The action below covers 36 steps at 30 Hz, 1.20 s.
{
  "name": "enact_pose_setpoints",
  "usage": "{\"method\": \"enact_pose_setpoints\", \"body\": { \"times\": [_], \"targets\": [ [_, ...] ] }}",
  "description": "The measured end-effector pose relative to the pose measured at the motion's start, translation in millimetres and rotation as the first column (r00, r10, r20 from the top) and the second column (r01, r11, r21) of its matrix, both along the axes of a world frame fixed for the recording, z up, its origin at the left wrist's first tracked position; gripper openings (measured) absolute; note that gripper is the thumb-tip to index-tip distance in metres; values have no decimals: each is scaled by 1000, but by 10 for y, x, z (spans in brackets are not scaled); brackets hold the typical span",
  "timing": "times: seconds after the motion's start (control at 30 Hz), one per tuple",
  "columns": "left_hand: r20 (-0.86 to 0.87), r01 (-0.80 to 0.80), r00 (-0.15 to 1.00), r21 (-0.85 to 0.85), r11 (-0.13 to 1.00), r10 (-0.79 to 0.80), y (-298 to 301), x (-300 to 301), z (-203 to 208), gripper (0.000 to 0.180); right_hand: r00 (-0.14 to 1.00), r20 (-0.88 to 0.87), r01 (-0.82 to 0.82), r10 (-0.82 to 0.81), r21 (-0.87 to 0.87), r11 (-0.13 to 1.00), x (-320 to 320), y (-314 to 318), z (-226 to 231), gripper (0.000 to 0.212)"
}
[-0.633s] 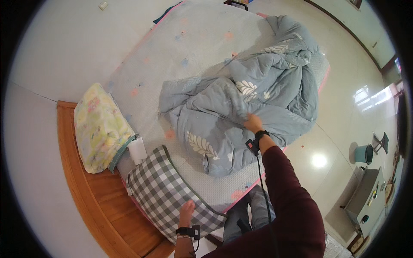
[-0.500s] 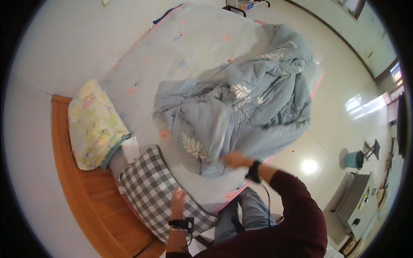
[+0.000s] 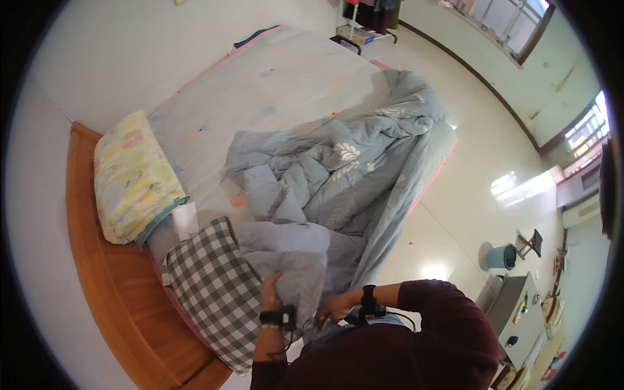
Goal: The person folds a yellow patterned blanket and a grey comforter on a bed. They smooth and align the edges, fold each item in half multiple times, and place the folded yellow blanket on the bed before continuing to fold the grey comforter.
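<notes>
A grey quilt (image 3: pixel 312 188) with white leaf prints lies rumpled across the bed, its near corner drawn back toward my body. My right hand (image 3: pixel 335 308) is closed on that near edge, close to my waist. Between the quilt and a black-and-white checked pillow (image 3: pixel 211 286) is my left hand (image 3: pixel 272 296), fingers extended against the quilt's folded edge. Part of its palm side is hidden. Both wrists wear black straps with small devices.
A yellow floral pillow (image 3: pixel 134 182) leans by the wooden headboard (image 3: pixel 97 240), with a white item (image 3: pixel 184 220) beside it. The bed's patterned sheet (image 3: pixel 260 84) shows beyond the quilt. A blue bucket (image 3: pixel 502 257) and a grey cabinet (image 3: pixel 520 312) stand on the right.
My right hand has pulled the quilt's near edge toward my body, and the quilt now covers more of the bed beside the checked pillow. My left hand now meets the quilt.
</notes>
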<state>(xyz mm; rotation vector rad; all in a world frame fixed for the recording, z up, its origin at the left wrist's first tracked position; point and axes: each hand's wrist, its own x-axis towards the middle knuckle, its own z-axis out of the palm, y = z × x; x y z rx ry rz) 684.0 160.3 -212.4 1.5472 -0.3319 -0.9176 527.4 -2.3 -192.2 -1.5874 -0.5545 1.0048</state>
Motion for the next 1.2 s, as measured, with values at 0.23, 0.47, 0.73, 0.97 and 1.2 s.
{"method": "enact_pose_setpoints", "body": {
  "times": [0.23, 0.47, 0.73, 0.97, 1.2],
  "targets": [
    [-697, -689, 543, -53, 723, 467, 708, -330, 551, 44, 719, -426, 548, -550, -140, 825, -314, -1211, 140, 48],
    [-437, -802, 521, 46, 596, 733, 55, -481, 1304, 60, -318, -35, 823, -948, -507, -257, -1165, -3061, -813, 35],
    [-169, -910, 413, -41, 413, 895, -933, -829, 2497, 68, -740, -510, 673, -439, -548, -497, -1257, -4393, -1531, 77],
    [-24, -965, 260, -27, 260, 965, -957, -897, 2770, 65, -697, -709, 530, -109, -407, -744, -1394, -4940, -1757, 67],
    [-35, -981, 52, 188, 58, 998, 216, -985, 1625, 55, -577, -732, 616, -363, -97, -782, -1357, -5630, -1279, 55]
  ]
}}
